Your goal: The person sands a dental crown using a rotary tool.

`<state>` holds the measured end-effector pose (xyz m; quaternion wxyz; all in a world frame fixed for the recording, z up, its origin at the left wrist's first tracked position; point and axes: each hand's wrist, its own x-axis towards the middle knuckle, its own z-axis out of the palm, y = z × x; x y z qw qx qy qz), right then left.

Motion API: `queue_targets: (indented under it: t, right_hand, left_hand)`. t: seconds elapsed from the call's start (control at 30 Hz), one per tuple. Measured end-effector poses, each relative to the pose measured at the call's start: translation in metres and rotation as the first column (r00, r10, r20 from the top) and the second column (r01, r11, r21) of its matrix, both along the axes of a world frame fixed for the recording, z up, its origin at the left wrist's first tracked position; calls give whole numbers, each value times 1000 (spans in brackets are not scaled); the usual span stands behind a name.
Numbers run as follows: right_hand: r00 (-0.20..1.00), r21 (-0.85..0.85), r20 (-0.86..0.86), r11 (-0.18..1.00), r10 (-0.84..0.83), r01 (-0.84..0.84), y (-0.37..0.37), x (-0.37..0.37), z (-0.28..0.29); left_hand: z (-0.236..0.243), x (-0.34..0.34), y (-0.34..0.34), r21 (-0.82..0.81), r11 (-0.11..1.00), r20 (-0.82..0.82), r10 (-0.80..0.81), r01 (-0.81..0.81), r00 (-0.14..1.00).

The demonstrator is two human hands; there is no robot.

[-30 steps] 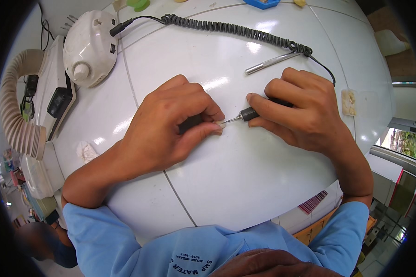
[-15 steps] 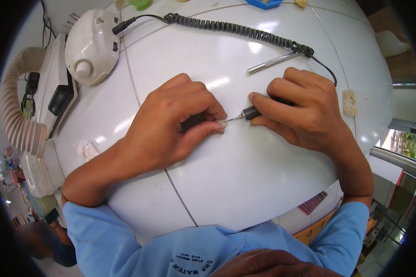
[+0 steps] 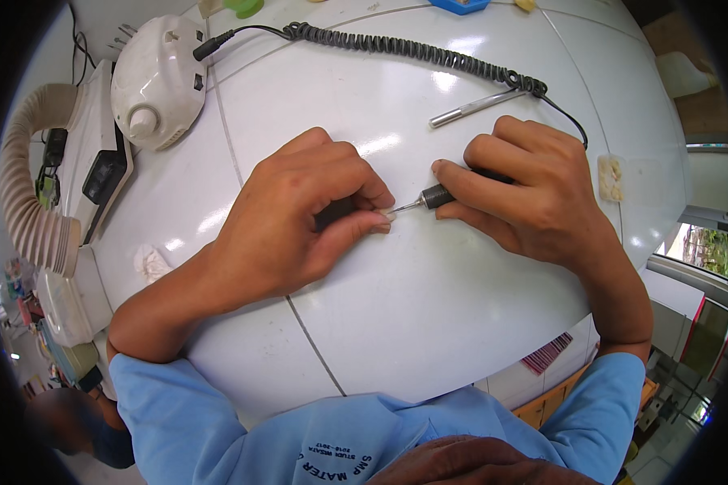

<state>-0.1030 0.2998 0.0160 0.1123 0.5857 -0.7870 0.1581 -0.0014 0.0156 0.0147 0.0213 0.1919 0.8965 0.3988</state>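
Between the thumb and fingertips of my left hand (image 3: 311,210) is a small whitish piece (image 3: 389,216), mostly covered by the fingers; its kind is too small to make out. My right hand (image 3: 526,190) is closed around a rotary handpiece (image 3: 438,196) with a black grip and a thin metal bit. The bit points left, its tip at the whitish piece. From behind the right hand a black coiled cord (image 3: 404,48) runs across the far side of the table to a white control unit (image 3: 158,85) with a round knob at the far left.
A silver metal rod (image 3: 477,108) lies beyond my right hand. A clear box with pale bits (image 3: 611,178) sits at the right. Crumpled white tissue (image 3: 150,263) is near my left forearm. A ribbed beige hose (image 3: 24,170) curves at the left edge. Another person (image 3: 77,424) is at lower left.
Both hands keep nearly the same pose, the bit still at the whitish piece. The whole view has shifted very slightly.
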Motion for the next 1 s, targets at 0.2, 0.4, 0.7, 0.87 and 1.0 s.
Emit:
queue_targets:
  t: [0.2, 0.4, 0.7, 0.87, 1.0]
  right_hand:
    - [1000, -7, 0, 1000, 3, -3, 0, 0, 0]
    - [1000, -16, -6, 1000, 3, -3, -1, 0, 0]
    - [1000, 3, -9, 1000, 1, -1, 0, 1, 1]
    - [1000, 2, -7, 1000, -1, 1, 0, 1, 0]
    - [1000, 5, -2, 1000, -5, 5, 1, 1, 1]
  left_hand:
    - [1, 0, 0, -2, 1000, 1, 0, 0, 1000]
    - [1, 0, 0, -4, 1000, -9, -6, 6, 1000]
    - [0, 0, 1, -4, 1000, 8, 0, 0, 1000]
    - [-1, 0, 1, -2, 1000, -2, -2, 2, 1000]
    - [1, 0, 2, -17, 1000, 2, -9, 9, 1000]
